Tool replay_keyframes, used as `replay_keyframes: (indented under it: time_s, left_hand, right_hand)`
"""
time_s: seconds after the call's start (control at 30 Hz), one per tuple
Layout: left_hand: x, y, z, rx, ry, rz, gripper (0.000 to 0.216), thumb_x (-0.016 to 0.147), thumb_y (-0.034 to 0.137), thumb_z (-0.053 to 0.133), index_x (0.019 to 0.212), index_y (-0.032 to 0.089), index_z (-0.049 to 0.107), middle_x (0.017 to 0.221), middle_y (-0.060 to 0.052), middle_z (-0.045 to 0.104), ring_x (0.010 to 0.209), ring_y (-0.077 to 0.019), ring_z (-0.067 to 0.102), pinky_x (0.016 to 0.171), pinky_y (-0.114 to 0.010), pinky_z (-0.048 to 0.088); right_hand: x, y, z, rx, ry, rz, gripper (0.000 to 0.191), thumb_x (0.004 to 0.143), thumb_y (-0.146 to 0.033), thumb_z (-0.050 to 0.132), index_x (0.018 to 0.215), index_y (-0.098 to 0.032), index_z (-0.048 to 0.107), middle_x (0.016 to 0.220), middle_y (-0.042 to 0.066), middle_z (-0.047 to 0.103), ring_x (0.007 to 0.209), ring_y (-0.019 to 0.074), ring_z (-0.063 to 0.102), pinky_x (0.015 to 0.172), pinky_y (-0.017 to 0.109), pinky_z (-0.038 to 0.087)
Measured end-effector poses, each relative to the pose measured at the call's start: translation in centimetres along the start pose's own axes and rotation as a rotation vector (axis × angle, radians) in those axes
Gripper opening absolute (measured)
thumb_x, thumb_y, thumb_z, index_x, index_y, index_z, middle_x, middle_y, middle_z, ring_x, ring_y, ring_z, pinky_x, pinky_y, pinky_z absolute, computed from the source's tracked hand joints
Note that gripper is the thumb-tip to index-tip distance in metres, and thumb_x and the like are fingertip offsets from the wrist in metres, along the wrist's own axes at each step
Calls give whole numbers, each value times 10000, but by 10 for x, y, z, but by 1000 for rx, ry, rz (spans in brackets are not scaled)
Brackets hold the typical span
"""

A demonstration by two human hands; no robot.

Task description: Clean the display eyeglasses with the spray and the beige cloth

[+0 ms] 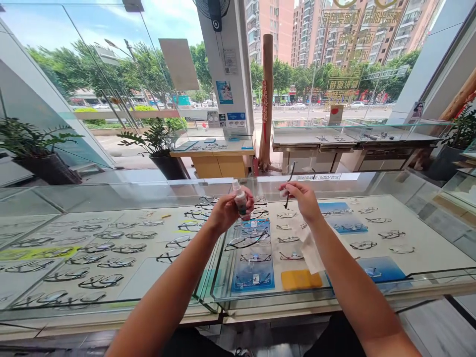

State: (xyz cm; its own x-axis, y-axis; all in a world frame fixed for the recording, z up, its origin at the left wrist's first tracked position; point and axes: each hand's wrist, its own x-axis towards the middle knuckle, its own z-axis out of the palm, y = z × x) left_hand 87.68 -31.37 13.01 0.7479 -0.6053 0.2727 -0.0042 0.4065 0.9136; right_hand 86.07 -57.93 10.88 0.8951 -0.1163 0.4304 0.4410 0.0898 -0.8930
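Note:
My left hand (228,210) is wrapped round a small spray bottle (241,201) with a white nozzle and a green lower part, held upright above the glass counter. To its right, my right hand (303,198) pinches a pair of dark-framed eyeglasses (287,197); one temple arm points up, and my fingers hide part of the frame. A pale cleaning cloth (311,250) with printing lies beneath my right wrist and forearm. Closer to me, a folded yellow cloth (300,280) rests by the counter's front edge. Another dark pair of glasses (248,240) lies between my forearms.
The glass display counter (219,297) holds rows of eyeglasses (100,280), some over blue cards (238,285). Beyond it stand a wooden cabinet (219,166), more glass cases (316,136), a tree-trunk post (267,99) and potted plants (167,163) before large windows.

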Motion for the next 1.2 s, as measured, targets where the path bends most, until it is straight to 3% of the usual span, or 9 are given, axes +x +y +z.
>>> replay_keyframes:
  time_s: [0.1,0.23,0.37,0.47,0.6,0.97,1.2]
  left_hand:
    - [-9,-2,-8,-101,-64,-48,754,806,909,726,680,181,573,629,18,449,520,-126,439,422,-236,371]
    - [-11,-5,-11,-183,-92,-117,844,790,1013,615,568,221,430,505,54,304,424,-111,309,376,-241,278]
    - [-10,-10,-3,-100,-4,-84,811,846,982,535,579,219,468,552,29,351,474,-131,374,434,-275,338]
    - [-7,-18,4,122,126,-10,726,888,884,551,630,206,560,654,-16,475,598,-160,484,566,-323,442]
    - [-3,-30,4,390,225,-2,679,900,852,529,659,219,570,662,-20,523,638,-171,496,636,-344,444]
    - [-2,-36,0,459,211,15,602,931,742,506,640,217,565,598,-15,504,602,-167,453,643,-346,363]
    - [-3,-33,3,524,231,41,657,954,793,459,654,220,577,640,-25,528,637,-185,470,681,-361,356]
  right_hand:
    - [-12,1,13,20,-122,33,304,884,-542,802,937,-250,872,1003,64,857,808,178,690,758,340,535]
    - [-23,3,25,22,-222,43,316,907,-549,815,970,-247,883,1022,71,859,815,181,693,772,350,543]
    - [-27,8,29,44,-251,83,336,916,-561,812,1006,-248,895,1029,74,864,817,185,688,764,346,532]
    - [-30,13,32,62,-276,106,315,940,-549,794,971,-252,894,1007,64,859,805,184,678,766,344,522]
    - [-34,16,37,29,-356,86,310,970,-543,780,947,-255,891,949,48,830,816,193,676,801,355,525]
    - [-40,14,41,85,-484,49,248,1034,-479,753,1001,-277,893,973,36,819,840,187,676,869,356,545]
    - [-37,13,40,88,-410,75,323,985,-573,775,982,-268,879,981,55,819,852,213,683,873,387,568]
